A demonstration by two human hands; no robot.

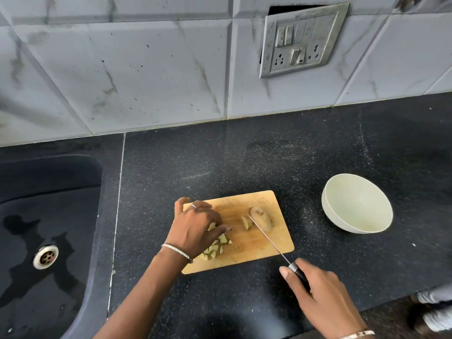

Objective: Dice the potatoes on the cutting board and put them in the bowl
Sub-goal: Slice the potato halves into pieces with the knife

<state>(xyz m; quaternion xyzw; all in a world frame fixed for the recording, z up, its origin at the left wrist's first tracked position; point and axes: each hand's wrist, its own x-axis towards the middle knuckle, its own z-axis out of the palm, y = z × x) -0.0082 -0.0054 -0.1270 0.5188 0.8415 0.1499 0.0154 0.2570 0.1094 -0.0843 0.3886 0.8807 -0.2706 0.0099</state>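
Observation:
A wooden cutting board (247,250) lies on the black counter. A whole potato (262,218) sits near its far right corner, with a small cut chunk (246,222) just left of it. Several diced potato pieces (215,249) lie at the board's left part. My left hand (195,228) is over those pieces, fingers bent down onto them; some pieces are hidden beneath it. My right hand (320,297) grips the black handle of a knife (267,237), whose thin blade reaches across the board to the potato. A white bowl (329,204) stands right of the board, with nothing inside.
A black sink (49,228) with a metal drain (46,256) lies to the left, wet in patches. The tiled wall with a switch and socket plate (300,40) rises behind. The counter's front edge runs at lower right, with the floor beyond.

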